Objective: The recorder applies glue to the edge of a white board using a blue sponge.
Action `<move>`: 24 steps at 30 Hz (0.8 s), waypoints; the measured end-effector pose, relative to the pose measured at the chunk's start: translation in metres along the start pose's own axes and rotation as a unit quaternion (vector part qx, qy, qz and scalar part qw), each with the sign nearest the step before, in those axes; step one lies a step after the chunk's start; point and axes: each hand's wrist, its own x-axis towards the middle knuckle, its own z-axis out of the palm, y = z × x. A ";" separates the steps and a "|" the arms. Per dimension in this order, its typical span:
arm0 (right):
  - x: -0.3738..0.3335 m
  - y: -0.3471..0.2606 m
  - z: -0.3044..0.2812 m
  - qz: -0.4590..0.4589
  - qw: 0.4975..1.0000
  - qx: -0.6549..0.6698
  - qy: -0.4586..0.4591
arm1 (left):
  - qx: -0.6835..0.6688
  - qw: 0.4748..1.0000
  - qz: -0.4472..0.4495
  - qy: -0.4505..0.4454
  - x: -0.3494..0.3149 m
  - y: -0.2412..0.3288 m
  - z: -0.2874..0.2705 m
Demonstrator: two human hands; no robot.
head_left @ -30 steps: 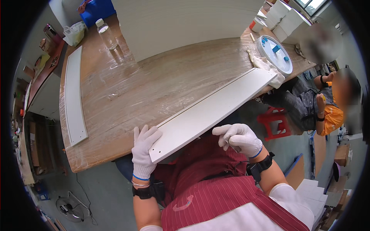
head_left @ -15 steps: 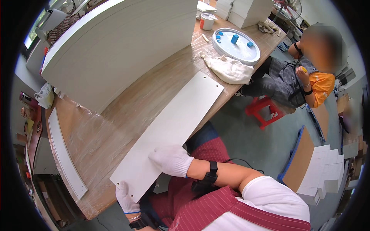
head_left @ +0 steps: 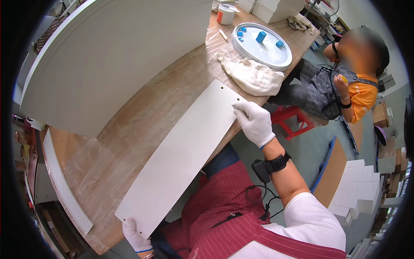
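Observation:
A long white board [head_left: 181,159] lies flat across the near edge of the wooden workbench [head_left: 129,129], part of it hanging over the edge. My left hand [head_left: 136,235], in a white glove, grips its near-left end from below. The gloved fingers of my right hand [head_left: 254,121] pinch the board's far-right corner, close to a small hole in it.
A tall stack of white panels [head_left: 112,56] fills the back left. A crumpled cloth [head_left: 254,77], a round white tray [head_left: 263,41] with blue blocks and a small can [head_left: 226,14] lie at the far right. A narrow white strip [head_left: 64,190] lies at left. Another person [head_left: 345,86] sits by a red stool [head_left: 293,118].
My right hand has slid from the board's middle to its far-right corner. The view has shifted, and the board now lies more squarely on the bench.

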 end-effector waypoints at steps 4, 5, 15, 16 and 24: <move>-0.007 0.002 0.011 -0.060 0.994 -0.062 -0.062 | -0.004 1.000 -0.007 -0.002 0.002 0.002 0.001; 0.004 0.023 0.003 -0.009 0.989 -0.141 -0.032 | -0.012 1.000 -0.008 -0.001 0.001 0.001 0.000; 0.031 -0.001 0.028 -0.027 0.996 -0.048 -0.065 | 0.008 0.999 0.000 -0.033 0.002 0.001 -0.001; 0.033 -0.015 0.042 -0.074 0.989 -0.061 -0.109 | 0.016 0.999 -0.004 -0.029 0.001 0.001 -0.002; 0.086 0.001 0.081 0.014 0.991 -0.110 -0.081 | 0.000 1.000 0.002 0.011 -0.001 -0.006 -0.008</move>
